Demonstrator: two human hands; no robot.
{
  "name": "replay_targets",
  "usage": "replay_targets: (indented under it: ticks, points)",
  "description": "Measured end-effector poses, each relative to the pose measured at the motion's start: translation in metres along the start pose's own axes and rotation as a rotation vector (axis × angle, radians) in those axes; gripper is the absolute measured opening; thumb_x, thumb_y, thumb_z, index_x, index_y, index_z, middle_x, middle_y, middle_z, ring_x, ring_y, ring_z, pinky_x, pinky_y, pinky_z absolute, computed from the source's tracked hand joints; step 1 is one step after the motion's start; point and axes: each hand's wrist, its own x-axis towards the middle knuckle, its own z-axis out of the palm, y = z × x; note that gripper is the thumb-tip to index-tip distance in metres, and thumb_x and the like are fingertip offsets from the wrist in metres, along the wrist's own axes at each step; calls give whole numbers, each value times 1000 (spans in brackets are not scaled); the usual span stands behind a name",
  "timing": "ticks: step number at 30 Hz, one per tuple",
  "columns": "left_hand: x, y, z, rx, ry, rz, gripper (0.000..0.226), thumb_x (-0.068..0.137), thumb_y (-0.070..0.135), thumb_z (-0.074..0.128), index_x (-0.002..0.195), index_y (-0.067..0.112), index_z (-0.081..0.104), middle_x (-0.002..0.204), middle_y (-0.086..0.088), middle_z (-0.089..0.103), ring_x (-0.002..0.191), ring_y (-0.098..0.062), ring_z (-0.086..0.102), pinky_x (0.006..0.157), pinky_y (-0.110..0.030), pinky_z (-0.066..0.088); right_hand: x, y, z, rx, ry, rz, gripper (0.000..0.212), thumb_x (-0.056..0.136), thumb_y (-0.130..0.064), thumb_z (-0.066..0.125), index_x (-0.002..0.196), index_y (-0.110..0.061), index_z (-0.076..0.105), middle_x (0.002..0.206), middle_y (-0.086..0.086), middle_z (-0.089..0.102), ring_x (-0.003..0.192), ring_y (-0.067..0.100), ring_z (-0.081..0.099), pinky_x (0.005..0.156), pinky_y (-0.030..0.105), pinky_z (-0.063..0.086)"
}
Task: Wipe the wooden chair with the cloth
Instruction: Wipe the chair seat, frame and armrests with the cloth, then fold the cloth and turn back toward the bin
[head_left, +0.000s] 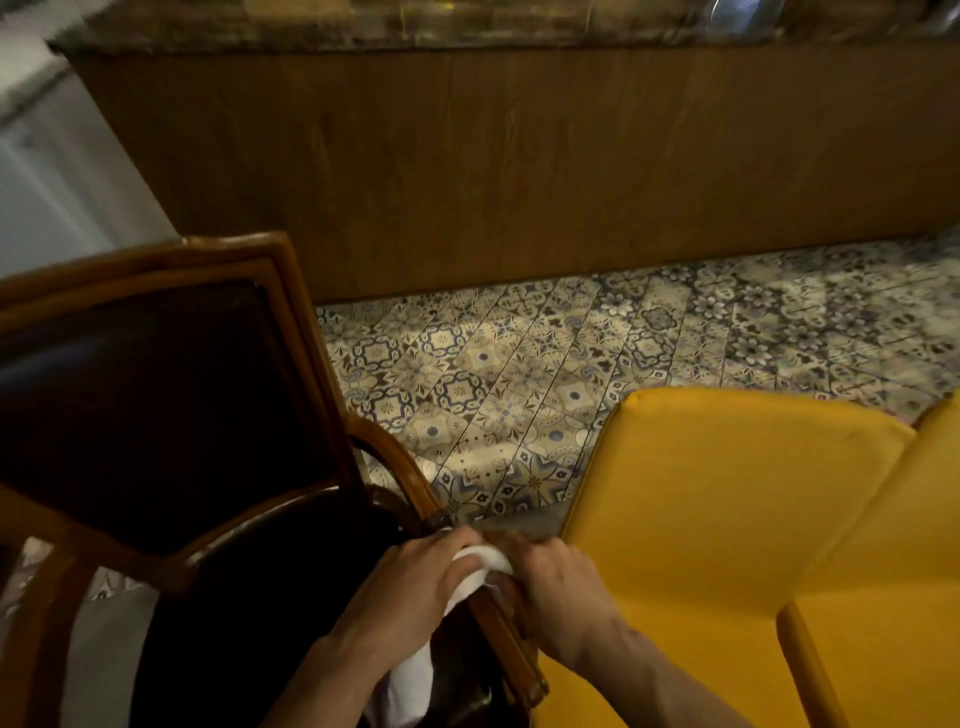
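- We see both hands low in the middle of the view, bare forearms coming up from the bottom edge
- Our left hand (415, 582) is curled over the white cloth (480, 564), fingers closed on it, pressing it against the chair's armrest (498, 623)
- The cloth bunches between the two hands at the front of the armrest; a longer tail of it (410, 680) hangs down under the left wrist toward the seat
- Our right hand (558, 587) is wrapped around the armrest from the other side, fingers folded over the wood just beside the cloth and touching it; whether it also grips the cloth we cannot tell
- The chair (291, 291) fills the left half of the view: a glossy brown wooden frame, a dark padded back (171, 405) and a dark seat (291, 597) in deep shadow
- The armrest curves down from the back post and runs toward us, ending in a carved wooden front under the hands
- A second wooden rail (36, 613) of the chair shows at the far left, low down
- Just right of the armrest stands a yellow seat (727, 519), with another yellow piece (904, 623) beside it at the right edge
- Patterned tiles (519, 374) cover the floor beyond both seats
- A brown wooden panel (519, 171) rises behind the floor, topped by a blurred tabletop (363, 26)
- The upper part of the view is smeared, so what lies on the tabletop cannot be made out
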Motion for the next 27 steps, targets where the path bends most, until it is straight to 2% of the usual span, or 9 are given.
replay_targets:
  ticks: [2,3,6,9,12,14,18,22,27]
  points:
    - [-3,15,-19,45,3,12,19,96,48,53,113,41,48,109,17,69,101,-10,66,80,-37,54,-2,-9,-26,-9,60,-11,31,100,-50,50,123,-30,56,106,-3,72,92,28,68,66,33,46]
    - [-5,20,-26,67,3,8,26,92,48,60,114,42,46,112,18,68,103,-10,66,81,-37,55,-3,-12,-36,-8,86,-10,29,99,-48,50,119,-29,58,104,-2,72,91,29,68,66,34,47]
    - [-19,38,-44,156,50,-31,46,83,49,72,117,46,42,120,18,66,108,-12,65,83,-37,56,-9,-22,-68,-42,122,5,24,97,-36,52,120,-27,56,106,2,72,94,34,67,69,40,52]
    - [-29,53,-60,228,156,-50,38,87,45,69,115,44,43,115,16,68,105,-13,67,79,-36,56,-15,-32,-96,-92,148,-27,23,97,-33,53,119,-25,53,109,3,69,95,33,66,70,42,52]
    - [-36,65,-81,326,250,-76,32,87,26,67,105,41,44,104,14,70,95,-14,69,73,-34,55,-18,-38,-122,-121,187,-34,22,96,-29,52,118,-24,53,107,3,68,93,33,67,67,41,49]
    - [-41,70,-101,375,324,-121,28,87,18,64,96,38,47,99,15,70,90,-13,68,70,-33,52,-16,-42,-137,-144,189,-35,14,97,-31,52,109,-24,53,103,3,68,89,33,67,66,41,51]
    - [-53,79,-138,398,413,-110,18,89,20,61,92,34,50,94,15,66,85,-16,66,69,-35,51,-10,-57,-159,-182,226,-60,11,97,-34,55,101,-24,54,95,1,68,79,26,66,67,41,55]
    - [-73,85,-172,446,495,-64,20,88,16,62,93,34,54,92,14,64,87,-15,64,68,-33,48,-1,-86,-179,-204,253,-93,7,95,-29,59,100,-25,58,90,-3,68,73,19,64,67,40,57]
    - [-111,84,-227,515,607,-59,24,92,17,59,96,39,51,92,17,60,83,-7,61,64,-27,41,15,-146,-210,-199,300,-162,7,90,-27,61,97,-27,61,87,-3,70,72,21,66,66,41,59]
